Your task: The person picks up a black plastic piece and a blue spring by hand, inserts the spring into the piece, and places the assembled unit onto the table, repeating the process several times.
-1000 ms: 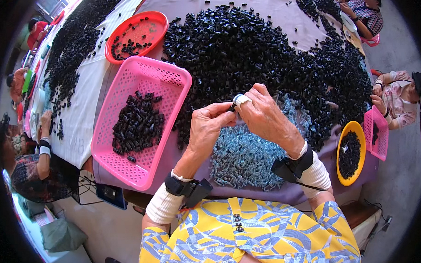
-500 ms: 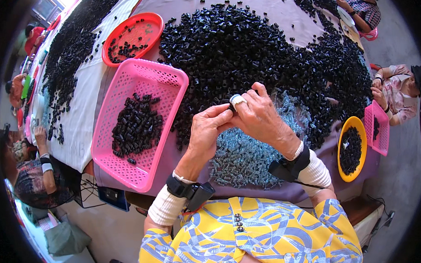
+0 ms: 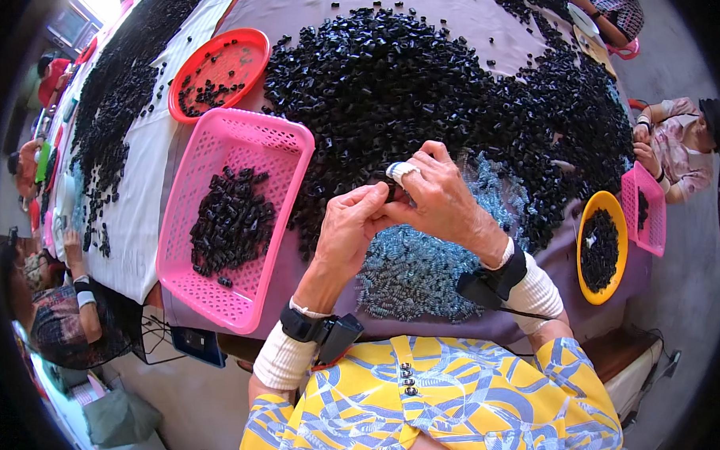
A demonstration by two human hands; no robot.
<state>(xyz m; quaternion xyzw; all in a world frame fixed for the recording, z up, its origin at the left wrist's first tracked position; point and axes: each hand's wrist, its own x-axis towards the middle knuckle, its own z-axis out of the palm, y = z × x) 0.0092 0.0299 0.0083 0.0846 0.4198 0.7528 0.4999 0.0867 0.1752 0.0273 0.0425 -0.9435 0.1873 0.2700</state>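
My left hand [image 3: 348, 225] and my right hand [image 3: 441, 197] meet over the near edge of a heap of small black plastic parts [image 3: 371, 82]. Between their fingertips, both pinch one small black plastic part [image 3: 390, 190], mostly covered by the fingers. White wrapping circles a finger of my right hand. Below the hands lies a pile of small pale metal springs [image 3: 413, 279]. To the left stands a pink perforated basket [image 3: 171, 255] holding a mound of black pieces [image 3: 231, 221].
Behind the basket, a red round tray [image 3: 247, 58] holds scattered black parts. A yellow bowl [image 3: 619, 252] of black pieces and a smaller pink basket [image 3: 653, 215] sit at the right edge. Other people work around the tables, including one person [image 3: 682, 146] at the right.
The view has shifted slightly. My hands stay together on the black part, with only small changes in the fingers.
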